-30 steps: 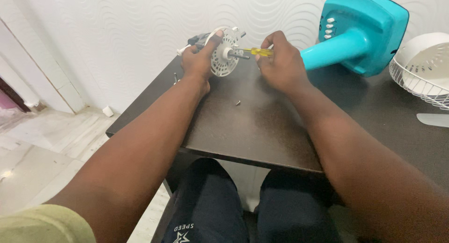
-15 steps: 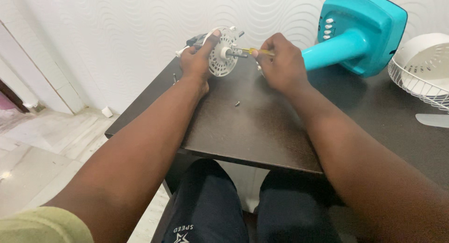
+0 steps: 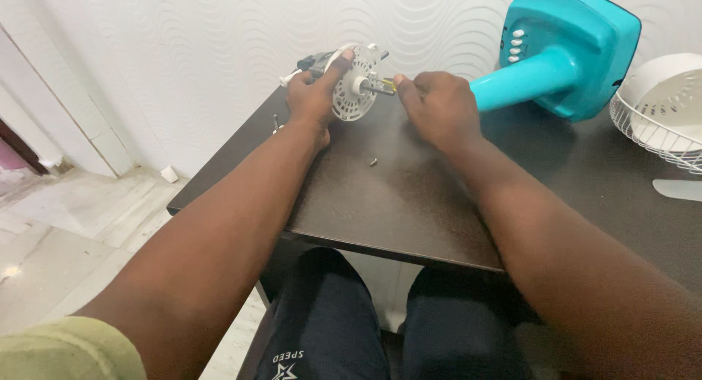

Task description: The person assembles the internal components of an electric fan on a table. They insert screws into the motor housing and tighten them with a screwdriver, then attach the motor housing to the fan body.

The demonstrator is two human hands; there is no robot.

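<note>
The left hand point(image 3: 313, 96) is gripping the white fan motor plate point(image 3: 357, 84) upright on the tabletop point(image 3: 409, 197); the right hand point(image 3: 437, 109) is pinching the yellow screwdriver point(image 3: 385, 84) against it; a slipping tip risks dropping another screw beside the loose screw point(image 3: 373, 161) lying nearer than both hands.

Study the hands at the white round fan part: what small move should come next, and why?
Probably keep turning the yellow-handled screwdriver in place. The right hand holds it with its tip at the white round motor plate, which the left hand steadies upright on the dark table. One loose screw already lies on the table, so others are likely being worked.
</note>
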